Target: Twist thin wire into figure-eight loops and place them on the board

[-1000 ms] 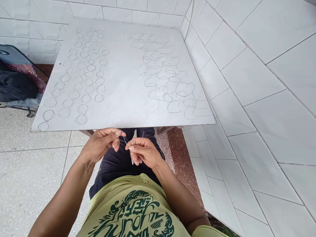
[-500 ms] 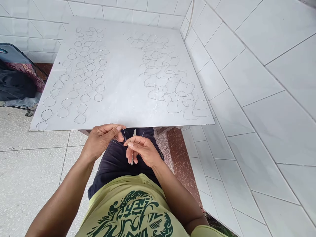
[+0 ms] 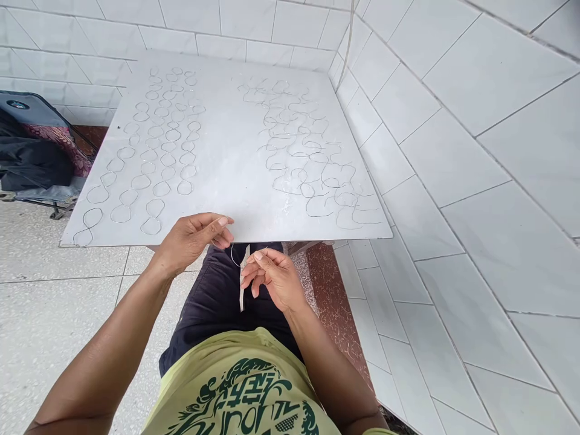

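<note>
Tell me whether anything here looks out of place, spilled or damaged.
Nothing looks clearly spilled or damaged. The loose wires at the right of the table overlap untidily, which looks odd against the neat figure-eight wires at left.

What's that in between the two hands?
In the head view, a thin curved wire runs between the left hand and the right hand. A pale strip shows there too, against the dark trousers.
</note>
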`<action>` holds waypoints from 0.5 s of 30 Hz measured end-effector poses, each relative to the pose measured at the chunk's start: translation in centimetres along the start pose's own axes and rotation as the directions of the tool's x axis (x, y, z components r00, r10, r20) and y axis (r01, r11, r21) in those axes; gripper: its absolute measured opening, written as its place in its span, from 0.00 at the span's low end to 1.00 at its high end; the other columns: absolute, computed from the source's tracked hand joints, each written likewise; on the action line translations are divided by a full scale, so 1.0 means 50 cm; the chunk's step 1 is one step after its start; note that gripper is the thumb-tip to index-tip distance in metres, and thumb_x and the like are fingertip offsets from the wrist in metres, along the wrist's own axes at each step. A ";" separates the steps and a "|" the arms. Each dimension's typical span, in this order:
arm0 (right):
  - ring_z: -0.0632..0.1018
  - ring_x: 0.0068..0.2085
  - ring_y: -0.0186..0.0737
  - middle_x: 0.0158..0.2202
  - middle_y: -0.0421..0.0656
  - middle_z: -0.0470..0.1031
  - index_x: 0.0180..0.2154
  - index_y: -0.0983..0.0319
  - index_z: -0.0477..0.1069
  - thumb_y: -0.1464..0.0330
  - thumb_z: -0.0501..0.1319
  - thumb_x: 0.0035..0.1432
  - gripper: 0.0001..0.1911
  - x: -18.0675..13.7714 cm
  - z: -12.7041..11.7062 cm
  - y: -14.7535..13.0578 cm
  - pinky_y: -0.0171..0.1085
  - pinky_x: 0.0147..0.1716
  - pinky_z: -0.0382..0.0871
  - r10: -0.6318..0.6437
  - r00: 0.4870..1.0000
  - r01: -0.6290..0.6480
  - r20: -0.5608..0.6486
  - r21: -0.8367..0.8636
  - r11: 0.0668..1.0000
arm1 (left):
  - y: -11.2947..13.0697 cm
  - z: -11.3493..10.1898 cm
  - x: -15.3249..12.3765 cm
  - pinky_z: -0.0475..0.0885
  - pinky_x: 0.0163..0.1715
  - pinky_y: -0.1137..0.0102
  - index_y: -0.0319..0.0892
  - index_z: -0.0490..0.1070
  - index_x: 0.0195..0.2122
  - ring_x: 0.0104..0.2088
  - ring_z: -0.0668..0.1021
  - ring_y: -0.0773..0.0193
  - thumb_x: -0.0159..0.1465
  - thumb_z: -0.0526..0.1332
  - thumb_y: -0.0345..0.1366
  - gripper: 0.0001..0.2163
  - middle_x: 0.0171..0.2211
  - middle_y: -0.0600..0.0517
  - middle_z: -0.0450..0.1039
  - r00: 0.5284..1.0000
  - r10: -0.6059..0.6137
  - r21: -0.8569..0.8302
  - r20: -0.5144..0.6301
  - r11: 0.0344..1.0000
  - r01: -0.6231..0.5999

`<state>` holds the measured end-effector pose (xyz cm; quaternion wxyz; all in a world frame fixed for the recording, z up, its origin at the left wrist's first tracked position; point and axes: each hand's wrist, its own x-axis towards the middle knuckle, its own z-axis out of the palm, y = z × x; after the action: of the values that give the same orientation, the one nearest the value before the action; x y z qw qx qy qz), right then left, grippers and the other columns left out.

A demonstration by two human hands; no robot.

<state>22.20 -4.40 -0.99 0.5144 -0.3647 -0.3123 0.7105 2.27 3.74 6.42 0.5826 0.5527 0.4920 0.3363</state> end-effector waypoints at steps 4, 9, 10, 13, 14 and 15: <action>0.86 0.29 0.43 0.32 0.48 0.85 0.38 0.64 0.77 0.53 0.69 0.63 0.19 0.009 0.003 -0.004 0.30 0.17 0.73 -0.011 0.997 0.013 -0.078 0.019 1.000 | -0.023 0.013 -0.015 0.79 0.38 0.63 0.38 0.79 0.51 0.40 0.83 0.55 0.62 0.70 0.55 0.26 0.46 0.40 0.82 0.990 -0.027 -0.135 -0.140 0.991 0.008; 0.86 0.29 0.44 0.33 0.48 0.85 0.38 0.64 0.78 0.54 0.70 0.62 0.18 0.015 0.001 -0.006 0.31 0.18 0.74 -0.059 0.991 0.066 -0.124 0.048 0.997 | -0.043 0.044 -0.048 0.79 0.34 0.65 0.36 0.78 0.49 0.39 0.83 0.55 0.59 0.74 0.51 0.25 0.49 0.37 0.82 0.969 -0.143 -0.252 -0.200 0.964 0.090; 0.86 0.29 0.44 0.33 0.48 0.85 0.38 0.64 0.78 0.54 0.70 0.63 0.18 0.015 0.002 -0.005 0.31 0.18 0.74 -0.070 0.989 0.077 -0.131 0.052 0.996 | -0.046 0.051 -0.055 0.78 0.32 0.66 0.36 0.79 0.48 0.38 0.83 0.56 0.59 0.74 0.51 0.25 0.49 0.37 0.82 0.966 -0.163 -0.258 -0.203 0.960 0.108; 0.86 0.29 0.44 0.33 0.48 0.85 0.38 0.64 0.78 0.55 0.69 0.63 0.18 0.015 0.004 -0.003 0.32 0.19 0.75 -0.088 0.985 0.098 -0.150 0.061 0.993 | -0.049 0.068 -0.068 0.75 0.26 0.69 0.36 0.81 0.44 0.35 0.83 0.57 0.59 0.73 0.52 0.23 0.48 0.37 0.82 0.968 -0.189 -0.250 -0.168 0.958 0.143; 0.86 0.29 0.44 0.33 0.49 0.85 0.38 0.64 0.78 0.55 0.69 0.63 0.18 0.015 0.005 -0.003 0.32 0.19 0.75 -0.089 0.984 0.100 -0.153 0.063 0.993 | -0.048 0.071 -0.068 0.74 0.25 0.69 0.36 0.81 0.44 0.35 0.82 0.57 0.60 0.73 0.52 0.22 0.49 0.37 0.82 0.970 -0.187 -0.244 -0.157 0.959 0.145; 0.86 0.29 0.44 0.33 0.49 0.85 0.38 0.64 0.78 0.54 0.69 0.63 0.18 0.015 0.006 -0.002 0.32 0.19 0.75 -0.092 0.984 0.103 -0.154 0.064 0.993 | -0.047 0.073 -0.067 0.73 0.25 0.70 0.36 0.81 0.44 0.34 0.82 0.58 0.60 0.73 0.52 0.22 0.49 0.37 0.82 0.971 -0.182 -0.240 -0.156 0.960 0.141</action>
<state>21.84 -3.69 -0.87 0.5835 -0.3831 -0.2640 0.6657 4.38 -0.91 4.48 0.6216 0.4081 0.5436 0.3892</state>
